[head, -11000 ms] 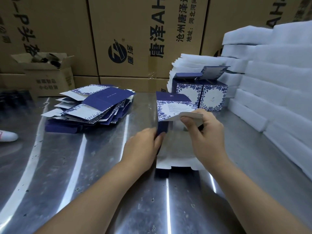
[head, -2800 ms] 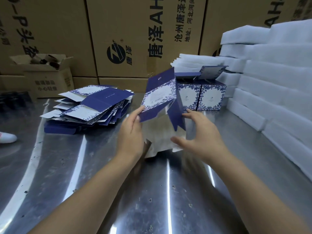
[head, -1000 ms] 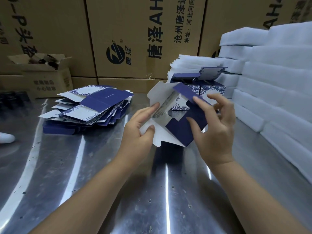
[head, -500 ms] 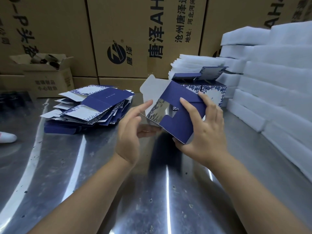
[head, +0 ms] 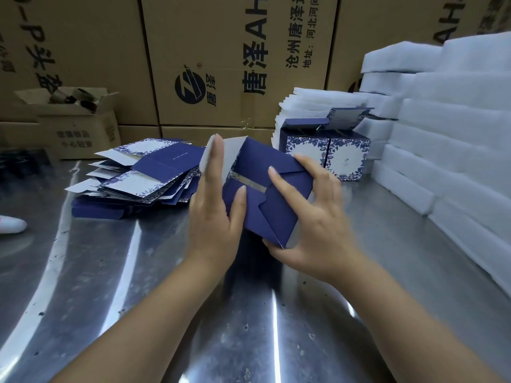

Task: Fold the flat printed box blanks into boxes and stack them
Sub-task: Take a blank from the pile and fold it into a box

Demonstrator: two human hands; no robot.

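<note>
Surface (head: 110, 286): bare, scuffed sheet metal streaked with glare, seen from above by a person working at it.
Left edge: a white rounded object (head: 11, 224) is cut off by the frame and cannot be identified.
Small open carton (head: 80, 125): set at the back left of the surface, with dark items inside.
Room: a wall of large printed brown cartons (head: 221, 51) is stacked behind the surface.
Flat blanks (head: 143, 178): piled loosely left of centre, blue and white faces mixed.
Left hand (head: 215, 217): kept flat with fingers straight, the thumb pressed on a blue flap.
Half-folded box (head: 265, 189): held tilted above the surface between both hands, its blue bottom flaps overlapped with a narrow gap left.
Right hand (head: 318, 225): curled round the box's right side and lower corner, a fingertip laid on the flap.
Finished boxes (head: 309, 150): two are stood touching at the back, with top flaps raised.
Foam sheets (head: 318, 103): stacked behind those boxes.
Foam blocks (head: 456, 134): stacked along the right.
Change: half a second earlier the flaps were spread wider and a white flap was sticking out; eleven seconds earlier the blank was lying flat. The pile and the finished boxes have not been moved.
</note>
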